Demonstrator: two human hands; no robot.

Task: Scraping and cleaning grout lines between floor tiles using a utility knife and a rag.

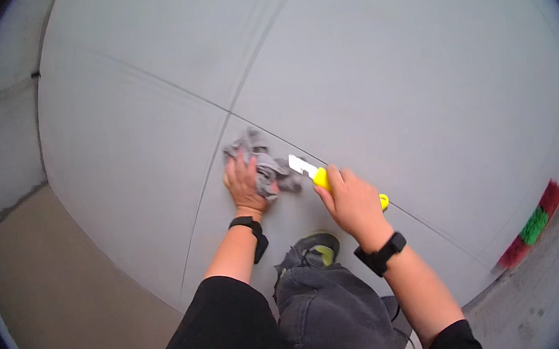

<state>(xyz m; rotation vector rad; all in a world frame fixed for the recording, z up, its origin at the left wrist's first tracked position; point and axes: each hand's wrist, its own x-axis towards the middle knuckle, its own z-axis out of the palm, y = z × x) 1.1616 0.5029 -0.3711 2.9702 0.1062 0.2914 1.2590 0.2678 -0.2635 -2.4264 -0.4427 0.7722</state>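
Observation:
A crumpled grey cloth (pixel 264 168) lies on the pale floor tiles (pixel 378 84), slightly blurred. My left hand (pixel 245 183) rests on it with the fingers spread over its left part, near a dark joint between tiles. In my right hand (pixel 358 201) is a scraper (pixel 321 179) with a yellow handle and a wide metal blade. The blade points up and to the left, close to the cloth's right side. The yellow handle end shows beyond the heel of that hand. Two tile joints cross a little above the cloth.
A brush head with red and green bristles (pixel 534 227) stands at the right, by the edge of the tiles. Brown untiled floor (pixel 65 305) borders the tiles at lower left, with a grey wall (pixel 1 125) above it. My shoe (pixel 320 248) is just below the hands.

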